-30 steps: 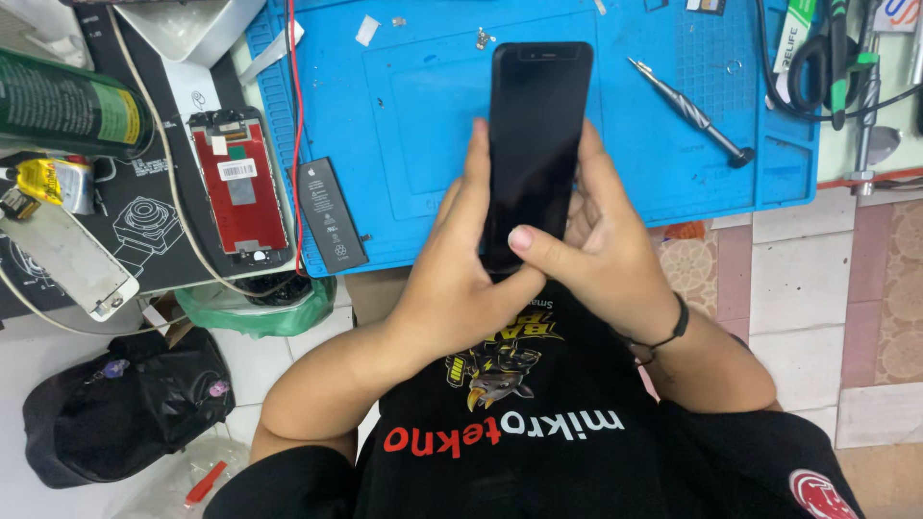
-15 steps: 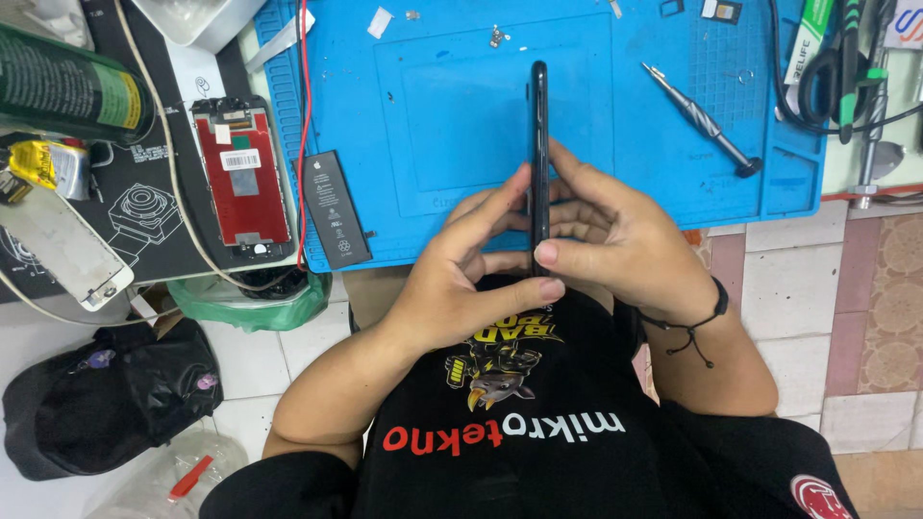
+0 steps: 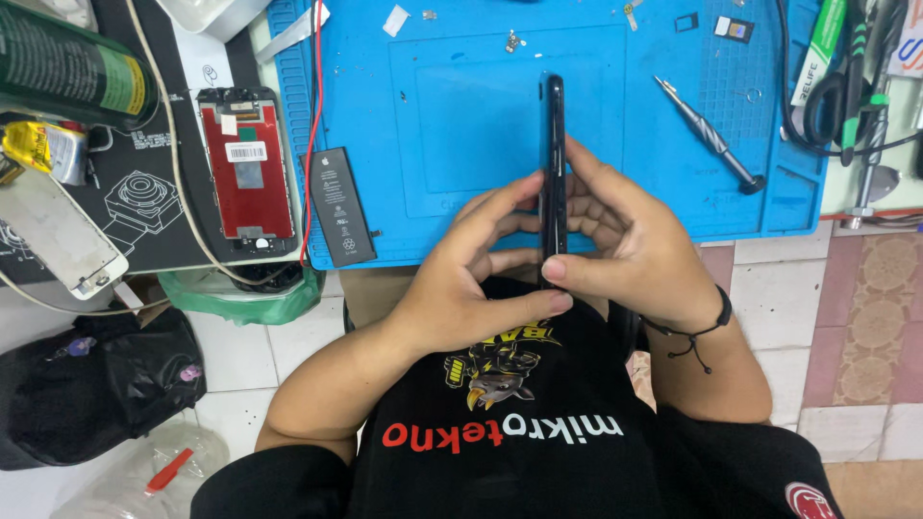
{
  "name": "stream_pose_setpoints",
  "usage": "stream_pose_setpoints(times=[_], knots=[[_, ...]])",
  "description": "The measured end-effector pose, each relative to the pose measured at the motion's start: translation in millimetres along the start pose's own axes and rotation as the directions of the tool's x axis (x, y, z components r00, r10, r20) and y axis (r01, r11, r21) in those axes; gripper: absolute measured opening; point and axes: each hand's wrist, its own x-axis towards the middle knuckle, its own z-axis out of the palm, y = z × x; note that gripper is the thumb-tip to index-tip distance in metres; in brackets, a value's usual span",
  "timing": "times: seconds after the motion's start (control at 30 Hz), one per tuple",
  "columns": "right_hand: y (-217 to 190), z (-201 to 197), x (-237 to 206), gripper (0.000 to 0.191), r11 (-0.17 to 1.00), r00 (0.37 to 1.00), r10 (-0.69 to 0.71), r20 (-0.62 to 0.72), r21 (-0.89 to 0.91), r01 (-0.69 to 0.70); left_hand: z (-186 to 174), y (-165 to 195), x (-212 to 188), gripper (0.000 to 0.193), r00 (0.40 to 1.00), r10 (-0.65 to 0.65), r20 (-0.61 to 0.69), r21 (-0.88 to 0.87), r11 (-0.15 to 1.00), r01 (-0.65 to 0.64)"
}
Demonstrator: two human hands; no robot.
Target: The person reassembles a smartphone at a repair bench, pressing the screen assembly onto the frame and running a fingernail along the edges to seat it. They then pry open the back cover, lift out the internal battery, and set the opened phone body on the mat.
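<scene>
Black phone [image 3: 553, 163] still edge-on, hands unchanged

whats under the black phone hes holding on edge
Under the black phone lies the blue work mat, bare there. Left hand and right hand cover its lower end and the mat below.

One head-worn camera looks steeply down from close above; it faces the near edge of the blue rubber work mat [image 3: 481, 144]; no second view.
</scene>
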Motion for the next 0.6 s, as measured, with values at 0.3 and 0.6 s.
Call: stream_pose_setpoints(times=[0.3,0.6], knots=[[-11,0,5,0.103,0.969,0.998,-0.058,0.006,-0.242,0.058,-14,14,8,0.064,0.996,0.041,-0.074,-0.070,0.996,-0.046],[-24,13,8,0.104,0.663,0.977,-0.213,-0.017,-0.737,0.131,-20,26,29,0.042,0.913,0.085,-0.398,0.033,0.996,-0.078]])
